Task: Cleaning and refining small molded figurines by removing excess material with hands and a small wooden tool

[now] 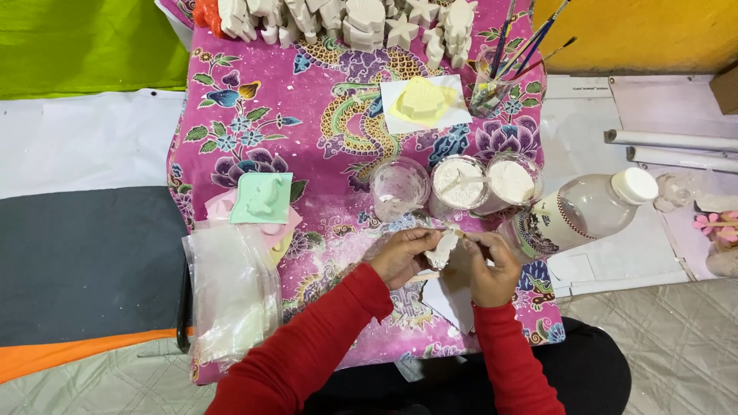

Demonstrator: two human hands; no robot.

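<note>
My left hand (401, 256) and my right hand (490, 265) meet over the near part of a pink flowered cloth (307, 131). Between them they hold a small white plaster piece (443, 249). The left fingers pinch its left side. The right fingers grip its right edge, maybe with a thin tool, which I cannot make out. Both arms wear red sleeves. A white sheet (450, 300) lies under the hands.
Three clear cups (400, 188) (460, 183) (513, 181) stand just beyond the hands, two holding white powder. A clear bottle (588, 209) lies to the right. A green mould (264, 197), plastic bags (231, 292), a yellow mould (421, 102), a brush cup (496, 92) and white figures (361, 23) sit farther off.
</note>
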